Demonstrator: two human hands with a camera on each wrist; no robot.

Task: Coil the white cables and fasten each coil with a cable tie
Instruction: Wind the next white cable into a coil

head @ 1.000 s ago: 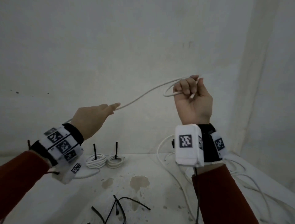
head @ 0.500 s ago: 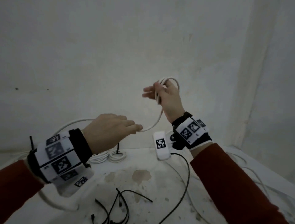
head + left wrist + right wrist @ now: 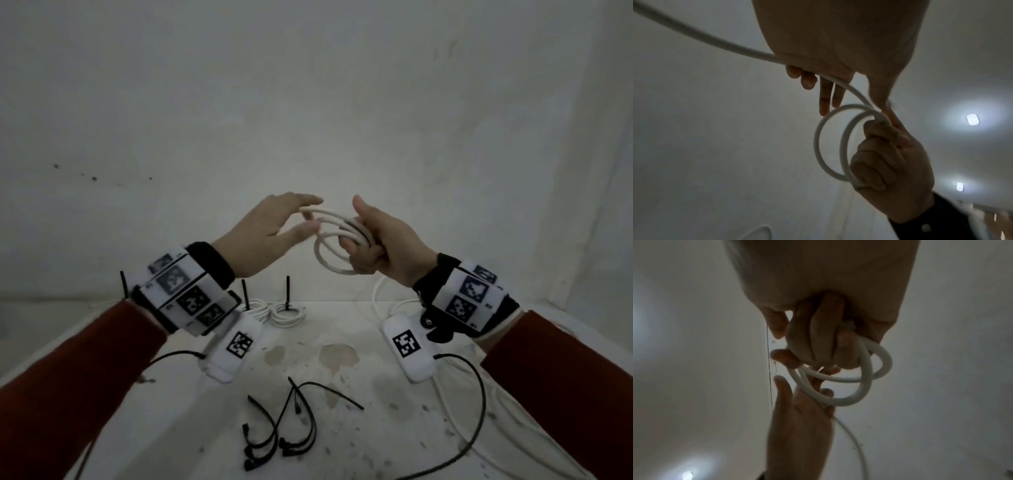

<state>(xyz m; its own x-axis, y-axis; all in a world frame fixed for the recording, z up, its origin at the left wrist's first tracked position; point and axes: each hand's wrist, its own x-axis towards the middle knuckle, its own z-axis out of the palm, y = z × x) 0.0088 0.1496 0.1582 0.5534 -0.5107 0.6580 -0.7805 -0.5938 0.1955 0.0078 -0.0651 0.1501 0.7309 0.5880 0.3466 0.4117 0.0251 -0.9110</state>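
My right hand [image 3: 356, 240] grips a small coil of white cable [image 3: 318, 258] with curled fingers, held up above the table. In the right wrist view its fingers [image 3: 818, 345] close round the loops of the coil [image 3: 869, 373]. To the coil's left, my left hand [image 3: 311, 214] has its fingers straight, and the cable's running length lies between thumb and fingers. The left wrist view shows that length crossing under the left hand [image 3: 855, 104] into the coil [image 3: 817, 146], which the right hand [image 3: 885, 154] holds. Several black cable ties [image 3: 287, 407] lie on the table.
Two tied white coils [image 3: 286, 313] sit at the back of the stained white table [image 3: 342, 445], their black tie tails standing up. Loose white cable [image 3: 376, 294] hangs from the coil and trails along the table's right side. A white wall stands close behind.
The hands have come together and dropped lower. The right hand has turned over and now holds more loops; the left hand has slid up the cable to the coil, fingers straightened.
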